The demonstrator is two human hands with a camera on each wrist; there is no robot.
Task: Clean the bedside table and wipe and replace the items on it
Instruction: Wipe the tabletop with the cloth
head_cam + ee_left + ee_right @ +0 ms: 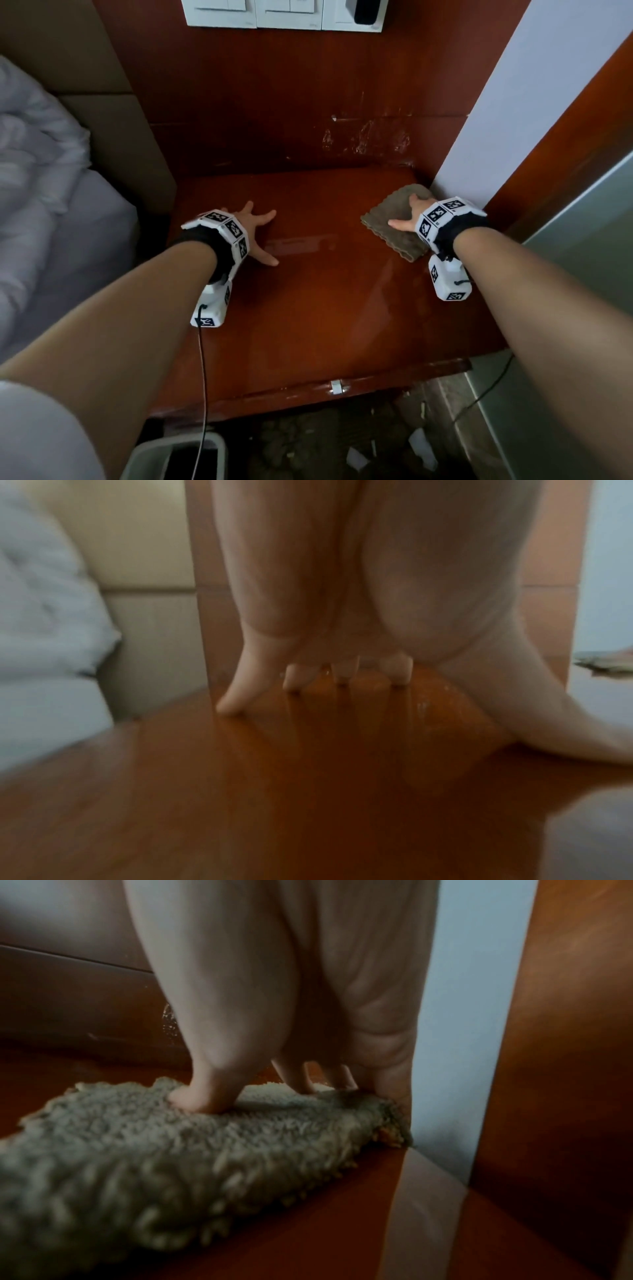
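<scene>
The glossy red-brown bedside table (308, 308) fills the middle of the head view, with nothing standing on it. A grey-green fluffy cloth (394, 222) (154, 1150) lies at its back right corner, against the white wall. My right hand (411, 214) (274, 1093) presses down on the cloth with straight, spread fingers. My left hand (257, 233) (308, 691) rests on the bare tabletop at the left, fingers spread and fingertips touching the wood. A faint wet streak (301, 244) shows between the hands.
A bed with white bedding (44, 192) and a beige padded headboard (113, 113) lie to the left. White wall switches (284, 13) are above. A bin (174, 459) and paper scraps (356, 459) sit on the floor in front. A glass panel (582, 308) stands at right.
</scene>
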